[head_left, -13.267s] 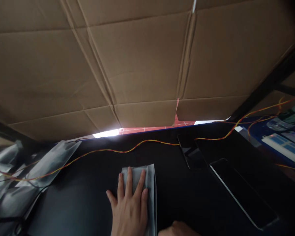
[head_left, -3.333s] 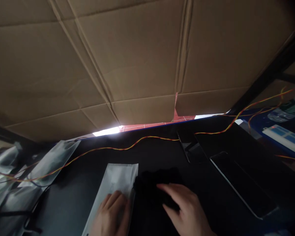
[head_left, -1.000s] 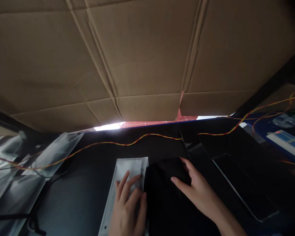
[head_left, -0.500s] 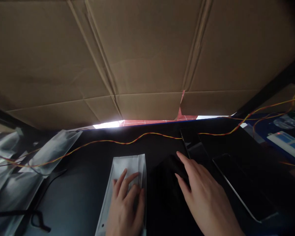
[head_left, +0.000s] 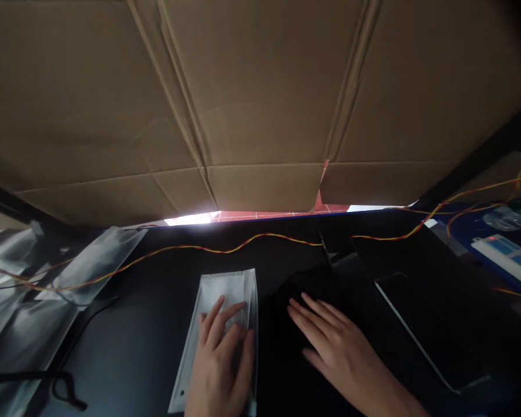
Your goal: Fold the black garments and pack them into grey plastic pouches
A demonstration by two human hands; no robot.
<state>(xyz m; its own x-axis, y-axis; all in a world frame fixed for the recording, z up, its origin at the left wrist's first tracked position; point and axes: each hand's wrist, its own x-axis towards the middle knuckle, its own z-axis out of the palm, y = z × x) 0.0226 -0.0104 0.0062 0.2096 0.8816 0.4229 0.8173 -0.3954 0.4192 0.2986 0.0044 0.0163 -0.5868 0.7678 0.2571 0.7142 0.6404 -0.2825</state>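
Observation:
Beneath my left hand [head_left: 220,353] lies a frosted plastic pouch [head_left: 208,286]; the fingers rest on it, bent and somewhat spread. My right hand [head_left: 338,344] lies with fingers stretched out on a dark, soft-looking black cloth [head_left: 295,284], whose outline is hard to make out against the black tabletop [head_left: 125,341]. Just beyond the right hand is a glossy black phone-like slab [head_left: 338,249]. To its right, a larger dark slab with a pale edge [head_left: 429,336] lies flat.
Several frosted pouches [head_left: 98,263] are heaped at the left, near a black cord [head_left: 65,388]. A twisted red-yellow wire [head_left: 252,237] runs across the back. A cardboard sheet [head_left: 260,104] stands behind. A white-and-blue device [head_left: 506,258] sits at the right.
My right hand has moved left and toward me, its fingers now flatter on the black cloth. My left hand stays on the pouch, almost unmoved.

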